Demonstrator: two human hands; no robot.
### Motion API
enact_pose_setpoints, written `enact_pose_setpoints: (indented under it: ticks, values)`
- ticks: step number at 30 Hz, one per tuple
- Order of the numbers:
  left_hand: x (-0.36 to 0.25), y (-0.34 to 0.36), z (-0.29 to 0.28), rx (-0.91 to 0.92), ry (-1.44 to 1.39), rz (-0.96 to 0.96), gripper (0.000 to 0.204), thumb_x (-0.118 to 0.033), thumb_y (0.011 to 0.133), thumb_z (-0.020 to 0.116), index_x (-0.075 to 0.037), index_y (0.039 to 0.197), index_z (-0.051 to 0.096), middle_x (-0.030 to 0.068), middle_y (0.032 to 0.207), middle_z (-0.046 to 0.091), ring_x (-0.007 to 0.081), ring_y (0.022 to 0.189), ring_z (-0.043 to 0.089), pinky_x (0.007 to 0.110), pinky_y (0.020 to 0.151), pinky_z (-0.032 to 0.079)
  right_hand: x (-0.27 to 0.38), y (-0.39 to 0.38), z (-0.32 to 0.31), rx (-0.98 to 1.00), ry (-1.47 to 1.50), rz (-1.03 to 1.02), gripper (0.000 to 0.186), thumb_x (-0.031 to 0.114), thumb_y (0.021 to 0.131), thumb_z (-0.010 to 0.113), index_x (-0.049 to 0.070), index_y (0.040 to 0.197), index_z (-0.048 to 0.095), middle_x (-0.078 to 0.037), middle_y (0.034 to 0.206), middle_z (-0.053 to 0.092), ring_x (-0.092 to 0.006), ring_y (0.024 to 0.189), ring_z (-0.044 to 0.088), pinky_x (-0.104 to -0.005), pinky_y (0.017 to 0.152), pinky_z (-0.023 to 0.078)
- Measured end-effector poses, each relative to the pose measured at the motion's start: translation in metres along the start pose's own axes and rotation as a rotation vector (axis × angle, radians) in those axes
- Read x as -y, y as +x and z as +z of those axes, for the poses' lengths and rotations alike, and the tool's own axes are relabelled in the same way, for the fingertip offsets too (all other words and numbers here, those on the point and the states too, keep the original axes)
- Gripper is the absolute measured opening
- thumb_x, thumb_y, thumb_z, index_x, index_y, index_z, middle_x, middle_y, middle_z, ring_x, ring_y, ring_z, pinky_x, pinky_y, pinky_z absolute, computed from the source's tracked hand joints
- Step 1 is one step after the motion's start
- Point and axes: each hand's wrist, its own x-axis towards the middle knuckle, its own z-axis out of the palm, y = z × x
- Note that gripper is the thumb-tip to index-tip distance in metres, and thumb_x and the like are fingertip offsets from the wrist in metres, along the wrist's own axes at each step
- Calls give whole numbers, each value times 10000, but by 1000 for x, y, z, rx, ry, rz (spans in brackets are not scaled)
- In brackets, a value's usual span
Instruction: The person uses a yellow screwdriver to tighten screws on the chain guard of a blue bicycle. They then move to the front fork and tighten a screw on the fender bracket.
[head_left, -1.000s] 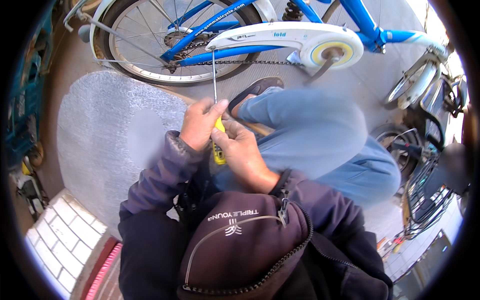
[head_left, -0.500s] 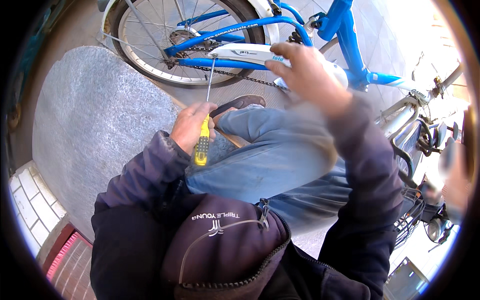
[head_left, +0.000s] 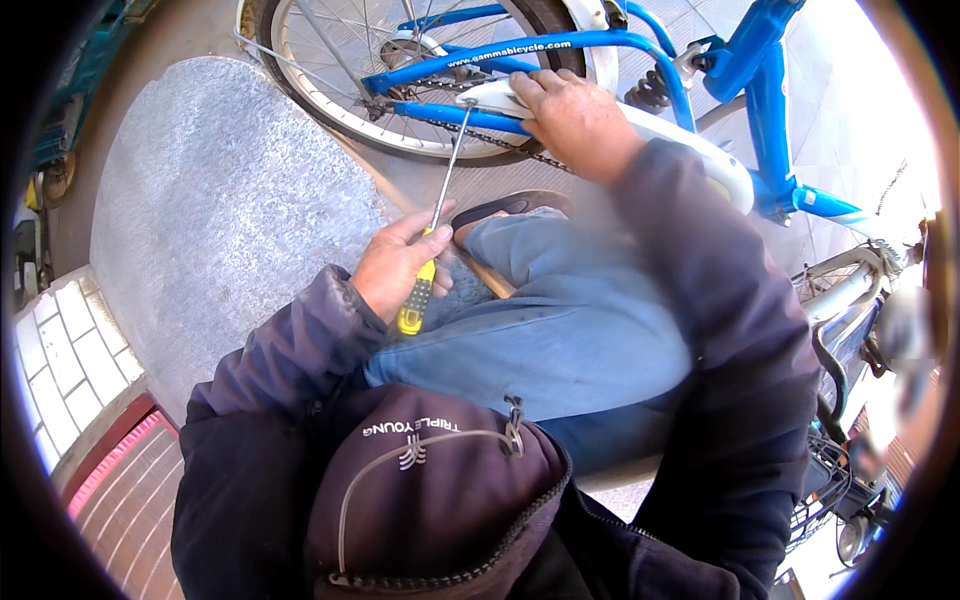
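Observation:
My left hand (head_left: 398, 265) is closed round the yellow-and-dark handle of a screwdriver (head_left: 412, 305). The long metal shaft points away from me, and its tip meets the rear end of a white chain guard (head_left: 690, 147). Higher up and to the right, my right hand (head_left: 578, 120) is clasped over that guard near its rear end, fingers on the far side and thumb on the near side. The guard runs along a blue bicycle frame (head_left: 768, 130). Below it shows part of the chain (head_left: 542, 156). My palm hides some of the guard.
The bicycle's rear wheel (head_left: 330, 100) stands at the far side. A grey speckled stone slab (head_left: 220, 230) fills the left. My bent leg in blue jeans (head_left: 540, 340) lies below the work. Another bicycle with a wire basket (head_left: 825, 480) is at the right edge.
My right hand, blurred over the chain guard before, has come down and taken hold of it. The screwdriver tip stays at the guard's rear end. The whole view has shifted slightly.

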Motion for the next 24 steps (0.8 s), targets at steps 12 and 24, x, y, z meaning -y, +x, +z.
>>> enact_pose_setpoints:
  ticks: [12, 24]
  values:
    - [8, -3, 14, -48, -45, 3, 514, -244, 973, 511, -100, 1438, 347, 46, 824, 561, 137, 697, 599, 273, 621, 525, -6, 0, 15, -95, 57, -12, 264, 30, 765, 618, 5, 1027, 622, -163, 930, 642, -306, 908, 616, -380, 791, 512]
    - [20, -18, 22, -240, 549, -30, 276, -208, 867, 665, -39, 993, 488, 45, 709, 547, 114, 555, 541, 264, 526, 468, -3, 0, 6, -78, -94, -58, 318, 43, 791, 604, 24, 1108, 618, -113, 1010, 625, -266, 967, 561, -366, 844, 466]
